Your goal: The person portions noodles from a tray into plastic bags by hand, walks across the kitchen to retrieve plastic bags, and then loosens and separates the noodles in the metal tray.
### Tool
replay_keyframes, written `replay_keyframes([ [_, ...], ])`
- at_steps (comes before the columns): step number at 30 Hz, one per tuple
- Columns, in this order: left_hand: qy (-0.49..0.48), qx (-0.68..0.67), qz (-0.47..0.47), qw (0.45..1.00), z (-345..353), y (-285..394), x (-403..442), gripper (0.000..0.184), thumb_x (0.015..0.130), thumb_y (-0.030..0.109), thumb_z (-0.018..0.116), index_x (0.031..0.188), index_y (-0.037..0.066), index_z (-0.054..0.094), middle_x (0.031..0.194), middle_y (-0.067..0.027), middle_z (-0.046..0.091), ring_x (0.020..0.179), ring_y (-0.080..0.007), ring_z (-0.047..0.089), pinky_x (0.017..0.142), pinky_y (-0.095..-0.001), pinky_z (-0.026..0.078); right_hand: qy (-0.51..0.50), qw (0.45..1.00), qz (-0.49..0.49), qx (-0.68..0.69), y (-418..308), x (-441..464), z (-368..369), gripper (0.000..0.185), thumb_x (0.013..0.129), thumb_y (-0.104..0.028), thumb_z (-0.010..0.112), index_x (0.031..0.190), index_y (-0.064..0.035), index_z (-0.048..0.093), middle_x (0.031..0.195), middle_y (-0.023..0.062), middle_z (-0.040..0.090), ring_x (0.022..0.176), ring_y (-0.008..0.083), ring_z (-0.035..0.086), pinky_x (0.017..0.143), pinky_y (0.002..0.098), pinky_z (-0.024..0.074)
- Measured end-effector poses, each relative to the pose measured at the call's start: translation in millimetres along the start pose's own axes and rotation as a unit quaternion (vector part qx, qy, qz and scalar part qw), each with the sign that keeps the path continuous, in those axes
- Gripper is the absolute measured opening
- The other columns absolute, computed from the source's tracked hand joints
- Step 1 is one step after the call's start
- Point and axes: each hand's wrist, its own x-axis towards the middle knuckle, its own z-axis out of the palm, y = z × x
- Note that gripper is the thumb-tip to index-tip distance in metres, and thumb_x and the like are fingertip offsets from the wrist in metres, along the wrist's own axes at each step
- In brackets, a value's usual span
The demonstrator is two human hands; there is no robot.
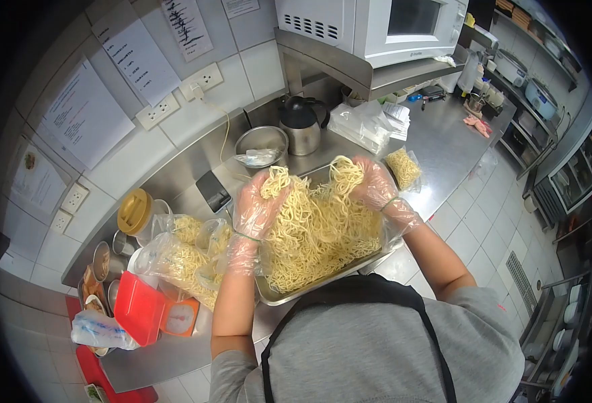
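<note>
A metal tray (277, 295) in front of me is heaped with yellow noodles (323, 235). My left hand (256, 205), in a clear plastic glove held by a band at the wrist, is closed around a clump of noodles above the tray's left side. On the other side my right hand (374, 185), gloved the same way, grips another clump. Strands hang from both hands down to the heap. Left of the tray lie clear plastic bags of noodles (187, 258). One small bag of noodles (403, 168) rests beyond my right hand.
A steel bowl (262, 140) and a steel jug (301, 131) stand behind the tray, beside plastic bags (361, 126). A microwave (410, 27) sits on a shelf above. At left are a yellow-lidded container (135, 209), a red box (138, 307) and a black phone-like object (213, 191).
</note>
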Motion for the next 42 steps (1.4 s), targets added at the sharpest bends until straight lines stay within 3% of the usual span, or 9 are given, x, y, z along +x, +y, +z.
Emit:
replay_keyframes([
  [3, 0.024, 0.118, 0.160, 0.980, 5, 10, -6, 0.034, 0.075, 0.016, 0.075, 0.108, 0.013, 0.065, 0.099, -0.0118, 0.065, 0.101, -0.0310, 0.061, 0.090, -0.0402, 0.046, 0.033, 0.986, -0.080, -0.141, -45, -15, 4, 0.048, 0.071, -0.019, 0.075, 0.115, -0.0064, 0.059, 0.110, 0.0164, 0.064, 0.104, 0.0330, 0.061, 0.091, 0.0378, 0.0489],
  [8, -0.227, 0.241, 0.086, 0.940, 21, -5, -55, 0.036, 0.077, 0.014, 0.073, 0.111, 0.014, 0.062, 0.124, -0.0140, 0.051, 0.116, -0.0332, 0.052, 0.099, -0.0415, 0.042, -0.319, 0.913, -0.166, -0.191, -11, -23, 2, 0.066, 0.071, -0.014, 0.076, 0.132, -0.0111, 0.049, 0.127, 0.0199, 0.054, 0.120, 0.0330, 0.052, 0.102, 0.0448, 0.0423],
  [11, -0.218, 0.090, 0.057, 0.970, 6, -50, -59, 0.033, 0.083, 0.022, 0.072, 0.113, 0.012, 0.061, 0.129, -0.0141, 0.047, 0.123, -0.0327, 0.048, 0.104, -0.0417, 0.038, -0.287, 0.944, -0.053, -0.151, 16, -9, -15, 0.068, 0.073, -0.018, 0.075, 0.134, -0.0124, 0.045, 0.117, 0.0188, 0.060, 0.113, 0.0314, 0.057, 0.096, 0.0422, 0.0460],
  [12, -0.182, 0.040, 0.041, 0.982, 3, -64, -57, 0.035, 0.085, 0.025, 0.070, 0.116, 0.012, 0.060, 0.130, -0.0145, 0.047, 0.124, -0.0321, 0.047, 0.105, -0.0418, 0.037, -0.260, 0.949, 0.167, -0.065, 12, -9, -19, 0.071, 0.076, -0.021, 0.072, 0.139, -0.0151, 0.041, 0.109, 0.0184, 0.065, 0.102, 0.0298, 0.063, 0.090, 0.0411, 0.0499],
  [18, -0.172, 0.048, 0.072, 0.981, 59, -85, -58, 0.073, 0.089, 0.029, 0.066, 0.150, 0.013, 0.029, 0.153, -0.0176, 0.031, 0.142, -0.0338, 0.029, 0.116, -0.0398, 0.024, -0.185, 0.981, 0.046, -0.031, 80, -17, 52, 0.073, 0.078, -0.019, 0.070, 0.143, -0.0126, 0.038, 0.113, 0.0156, 0.066, 0.104, 0.0287, 0.062, 0.093, 0.0355, 0.0485],
  [25, -0.144, -0.028, 0.004, 0.989, 53, -79, -41, 0.047, 0.089, 0.009, 0.060, 0.136, 0.008, 0.050, 0.134, -0.0174, 0.054, 0.127, -0.0323, 0.049, 0.109, -0.0369, 0.036, -0.116, 0.988, 0.054, 0.084, 30, -11, 30, 0.055, 0.080, -0.025, 0.077, 0.128, -0.0079, 0.057, 0.110, 0.0099, 0.067, 0.100, 0.0162, 0.060, 0.090, 0.0307, 0.0471],
  [31, 0.037, 0.044, 0.073, 0.996, 19, -37, -22, 0.020, 0.089, 0.016, 0.062, 0.104, 0.002, 0.065, 0.093, -0.0231, 0.065, 0.086, -0.0430, 0.061, 0.075, -0.0443, 0.048, -0.123, 0.980, 0.044, 0.149, -14, -2, 16, 0.041, 0.085, -0.032, 0.074, 0.113, -0.0029, 0.066, 0.092, 0.0076, 0.070, 0.080, 0.0134, 0.062, 0.077, 0.0309, 0.0502],
  [37, 0.082, 0.003, 0.099, 0.992, 28, -15, -20, 0.025, 0.084, 0.020, 0.069, 0.081, -0.003, 0.060, 0.075, -0.0183, 0.058, 0.069, -0.0364, 0.054, 0.069, -0.0395, 0.046, -0.175, 0.980, -0.079, 0.043, -21, -6, 22, 0.058, 0.070, -0.011, 0.074, 0.126, -0.0054, 0.057, 0.115, 0.0146, 0.064, 0.106, 0.0251, 0.061, 0.095, 0.0339, 0.0459],
  [42, -0.042, -0.106, 0.170, 0.979, 48, -32, -15, 0.042, 0.076, 0.015, 0.071, 0.113, 0.002, 0.053, 0.126, -0.0118, 0.046, 0.111, -0.0225, 0.045, 0.098, -0.0359, 0.038, -0.185, 0.963, -0.196, -0.010, -27, -15, 44, 0.084, 0.072, -0.011, 0.075, 0.145, -0.0111, 0.035, 0.128, 0.0185, 0.056, 0.119, 0.0305, 0.055, 0.101, 0.0359, 0.0436],
])
